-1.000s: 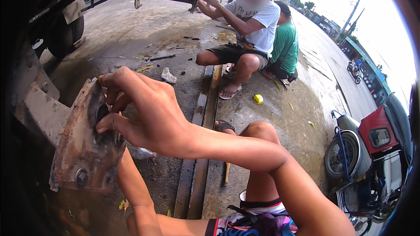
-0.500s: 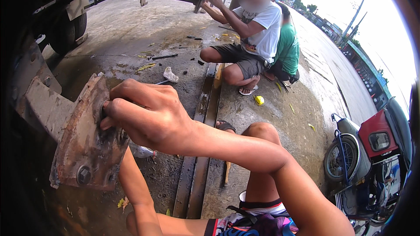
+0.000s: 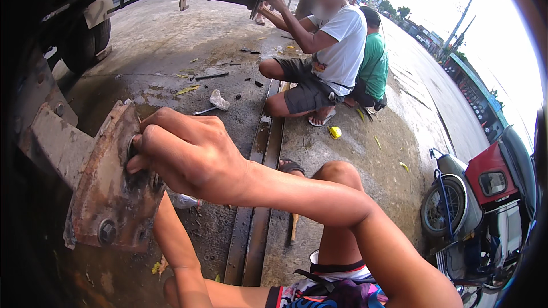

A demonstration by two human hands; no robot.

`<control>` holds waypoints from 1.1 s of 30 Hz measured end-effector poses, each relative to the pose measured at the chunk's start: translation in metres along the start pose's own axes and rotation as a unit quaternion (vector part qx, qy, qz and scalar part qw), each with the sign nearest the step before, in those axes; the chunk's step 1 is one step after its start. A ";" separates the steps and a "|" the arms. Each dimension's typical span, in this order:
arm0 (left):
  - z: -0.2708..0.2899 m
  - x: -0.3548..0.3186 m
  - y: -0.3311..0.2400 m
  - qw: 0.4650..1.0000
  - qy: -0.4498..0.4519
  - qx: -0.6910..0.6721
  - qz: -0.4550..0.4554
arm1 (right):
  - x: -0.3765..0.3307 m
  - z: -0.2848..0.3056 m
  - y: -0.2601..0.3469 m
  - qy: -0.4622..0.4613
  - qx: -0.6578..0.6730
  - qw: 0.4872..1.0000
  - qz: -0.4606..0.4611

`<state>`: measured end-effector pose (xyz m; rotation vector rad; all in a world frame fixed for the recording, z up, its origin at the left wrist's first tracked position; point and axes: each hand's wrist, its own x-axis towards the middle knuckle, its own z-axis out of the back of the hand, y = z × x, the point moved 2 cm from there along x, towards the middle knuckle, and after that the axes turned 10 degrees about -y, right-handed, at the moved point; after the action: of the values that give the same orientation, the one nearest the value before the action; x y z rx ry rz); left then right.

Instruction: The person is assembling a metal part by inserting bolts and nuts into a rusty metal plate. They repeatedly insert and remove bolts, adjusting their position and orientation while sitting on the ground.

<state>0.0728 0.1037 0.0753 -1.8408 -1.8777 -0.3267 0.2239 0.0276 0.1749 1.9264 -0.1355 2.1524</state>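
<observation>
My right hand [image 3: 188, 157] now curled tight on something at plate [image 3: 108, 194] face, fingers spread before; likely turning fastener. Left hand hidden behind plate, grip unknowable.

Wet concrete floor [image 3: 171, 40]; scattered tools [image 3: 211, 76]

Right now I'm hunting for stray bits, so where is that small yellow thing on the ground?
In the head view, the small yellow object lies on the wet concrete right of the metal channel, beside the crouching person's sandalled foot.

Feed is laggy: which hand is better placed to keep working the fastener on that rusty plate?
Probably right: the right hand has its fingers on the rusty plate. The left forearm runs behind it, hand hidden.
</observation>
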 end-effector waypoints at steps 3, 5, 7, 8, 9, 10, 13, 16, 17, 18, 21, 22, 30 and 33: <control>-0.001 0.001 0.000 1.000 0.000 -0.001 0.002 | 0.001 0.002 0.003 0.036 -0.002 0.998 -0.054; 0.000 0.003 -0.001 1.000 -0.001 0.000 0.004 | -0.003 -0.002 0.004 0.040 0.011 0.994 -0.100; 0.000 0.003 -0.002 1.000 0.000 -0.003 0.004 | -0.002 -0.006 0.007 0.029 0.039 0.987 -0.156; 0.000 0.002 -0.003 1.000 0.000 -0.002 0.005 | -0.001 -0.007 0.008 0.024 0.053 0.981 -0.184; -0.001 0.003 -0.002 1.000 0.001 -0.003 0.005 | -0.002 -0.006 0.008 0.026 0.049 0.980 -0.192; -0.002 0.002 -0.002 1.000 0.002 -0.003 0.005 | -0.002 -0.005 0.008 0.028 0.045 0.978 -0.201; -0.003 0.000 -0.003 1.000 0.004 -0.008 0.006 | 0.000 0.002 0.012 0.070 0.009 0.983 -0.171; -0.004 0.000 -0.004 1.000 0.007 -0.012 0.007 | 0.003 0.007 0.014 0.102 -0.111 0.988 -0.030; -0.004 0.000 -0.005 1.000 0.011 -0.016 0.009 | 0.004 0.007 0.016 0.107 -0.163 0.980 0.032; -0.005 0.001 -0.003 1.000 0.014 -0.017 0.011 | 0.004 0.006 0.017 0.107 -0.207 0.971 0.049; -0.005 0.003 -0.005 0.999 0.020 -0.026 0.016 | -0.001 0.000 0.020 0.119 -0.319 0.937 0.079; -0.006 0.004 -0.006 0.999 0.022 -0.030 0.019 | -0.002 0.000 0.019 0.121 -0.312 0.939 0.077; -0.005 0.005 -0.013 0.997 0.036 -0.057 0.038 | -0.001 -0.006 0.024 0.176 -0.193 0.957 -0.125; -0.004 0.007 -0.013 0.996 0.039 -0.066 0.043 | 0.009 -0.009 0.026 0.236 -0.118 0.920 -0.289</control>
<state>0.0606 0.1064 0.0845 -1.9588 -1.7547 -0.4955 0.2083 0.0057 0.1850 1.0859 0.2267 1.9923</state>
